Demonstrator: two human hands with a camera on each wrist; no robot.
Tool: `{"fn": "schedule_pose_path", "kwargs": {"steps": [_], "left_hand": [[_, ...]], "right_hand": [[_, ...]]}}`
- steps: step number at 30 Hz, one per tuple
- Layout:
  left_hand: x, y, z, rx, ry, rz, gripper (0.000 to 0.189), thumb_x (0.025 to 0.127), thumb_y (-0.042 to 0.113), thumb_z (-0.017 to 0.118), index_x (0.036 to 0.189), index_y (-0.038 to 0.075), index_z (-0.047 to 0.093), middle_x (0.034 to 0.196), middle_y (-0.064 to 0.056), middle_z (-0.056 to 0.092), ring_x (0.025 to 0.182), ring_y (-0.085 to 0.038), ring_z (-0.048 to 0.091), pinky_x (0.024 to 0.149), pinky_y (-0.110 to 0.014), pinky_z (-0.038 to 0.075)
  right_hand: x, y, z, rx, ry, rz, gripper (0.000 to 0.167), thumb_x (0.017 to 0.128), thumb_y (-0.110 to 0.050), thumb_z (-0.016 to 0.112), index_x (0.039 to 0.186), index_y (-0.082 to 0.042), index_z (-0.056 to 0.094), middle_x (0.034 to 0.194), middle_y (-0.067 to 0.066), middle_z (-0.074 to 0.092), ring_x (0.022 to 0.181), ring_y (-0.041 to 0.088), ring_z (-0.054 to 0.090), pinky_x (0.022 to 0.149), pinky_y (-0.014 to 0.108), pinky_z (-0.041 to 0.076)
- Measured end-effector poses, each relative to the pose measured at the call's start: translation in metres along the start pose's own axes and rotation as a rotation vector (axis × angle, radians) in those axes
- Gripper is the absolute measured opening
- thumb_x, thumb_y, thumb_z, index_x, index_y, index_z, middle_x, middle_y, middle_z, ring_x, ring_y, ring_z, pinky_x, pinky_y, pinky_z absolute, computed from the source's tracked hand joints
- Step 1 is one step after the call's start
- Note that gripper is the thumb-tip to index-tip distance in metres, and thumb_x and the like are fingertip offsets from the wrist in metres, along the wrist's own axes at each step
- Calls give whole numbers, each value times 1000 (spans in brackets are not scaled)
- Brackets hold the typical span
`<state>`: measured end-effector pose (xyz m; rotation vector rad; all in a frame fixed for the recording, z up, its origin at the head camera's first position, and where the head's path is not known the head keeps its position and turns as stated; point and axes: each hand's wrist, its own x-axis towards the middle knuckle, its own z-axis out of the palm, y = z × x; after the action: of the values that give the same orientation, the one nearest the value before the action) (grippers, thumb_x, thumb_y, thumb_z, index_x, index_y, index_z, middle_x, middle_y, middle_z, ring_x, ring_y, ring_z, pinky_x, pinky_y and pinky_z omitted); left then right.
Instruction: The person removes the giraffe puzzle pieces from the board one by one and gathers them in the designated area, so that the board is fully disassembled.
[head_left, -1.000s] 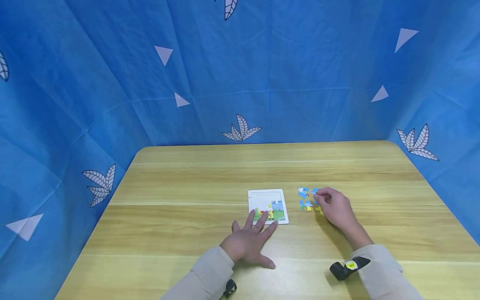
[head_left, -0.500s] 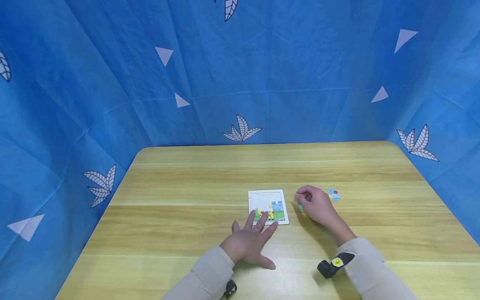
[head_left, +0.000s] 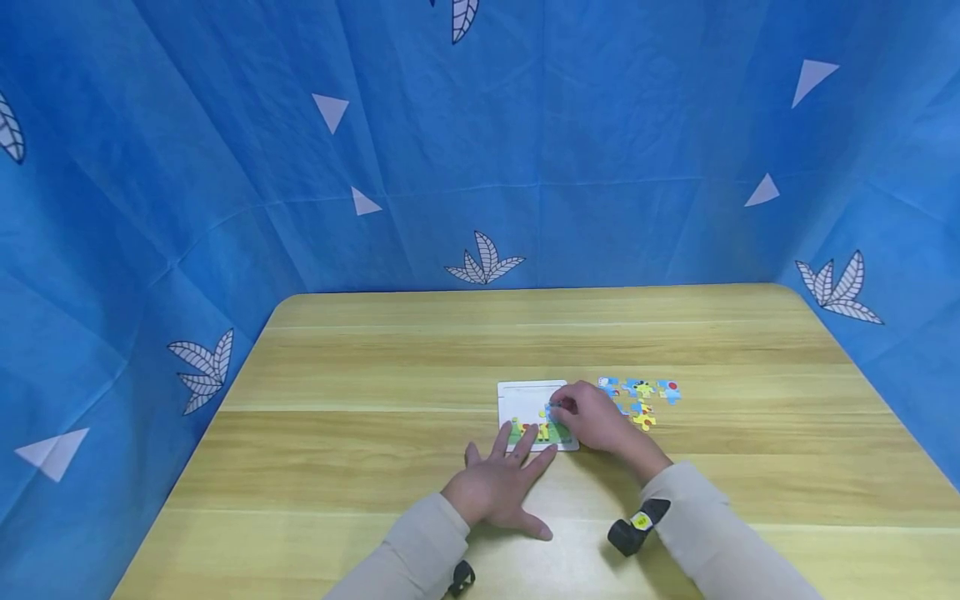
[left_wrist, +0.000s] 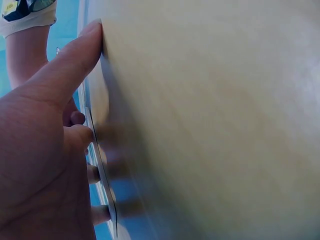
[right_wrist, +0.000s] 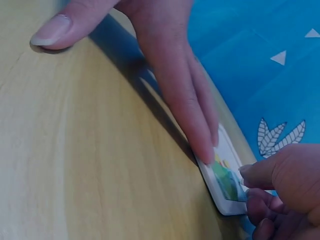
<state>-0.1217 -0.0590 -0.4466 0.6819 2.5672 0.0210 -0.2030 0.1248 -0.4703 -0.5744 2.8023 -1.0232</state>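
Note:
A white-rimmed puzzle tray (head_left: 525, 385) lies on the table, its lower part filled with a green and yellow picture. My left hand (head_left: 495, 492) is spread flat, with straight fingertips resting on the tray's near edge. In the left wrist view the left thumb (left_wrist: 75, 60) points away from the other fingers. Over the tray's right side, my right hand (head_left: 596, 417) pinches a small blue puzzle piece (head_left: 553, 410) between thumb and forefinger. The right wrist view shows these pinching fingers (right_wrist: 257, 175) close above the tray (right_wrist: 232, 207); the piece is mostly hidden there.
Several loose puzzle pieces (head_left: 642, 414) lie right of the tray, some partly behind the right hand. A wooden table (head_left: 360, 358) carries everything, and a blue patterned cloth (head_left: 600, 125) hangs behind and at the sides.
My right hand has moved left from the loose pieces to the tray, carrying a puzzle piece. More of the loose pieces show now. The left hand has stayed in place.

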Motion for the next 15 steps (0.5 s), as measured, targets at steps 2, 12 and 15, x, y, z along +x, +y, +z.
{"fn": "schedule_pose_path", "kwargs": {"steps": [2,12,15], "left_hand": [[0,0,0,2,-1,-2,103,68,78,57,151,40,8,160,2,-4,145,-34,0,99,-71,22],[0,2,-2,18,-2,-12,103,68,78,57,151,39,8,160,3,-3,145,-33,1,100,-70,23],[0,2,-2,16,-3,-14,103,68,78,57,151,39,9,160,2,-3,145,-34,1,100,-70,23]], "right_hand": [[1,-1,2,-1,-7,1,13,87,-11,64,96,-3,70,79,2,58,75,15,51,69,32,43],[3,-2,2,0,-17,28,11,87,-11,63,95,-5,68,82,2,58,76,14,51,70,32,44],[3,-1,3,5,-11,28,10,87,-10,63,95,-6,67,82,2,58,76,15,51,70,33,44]]}}
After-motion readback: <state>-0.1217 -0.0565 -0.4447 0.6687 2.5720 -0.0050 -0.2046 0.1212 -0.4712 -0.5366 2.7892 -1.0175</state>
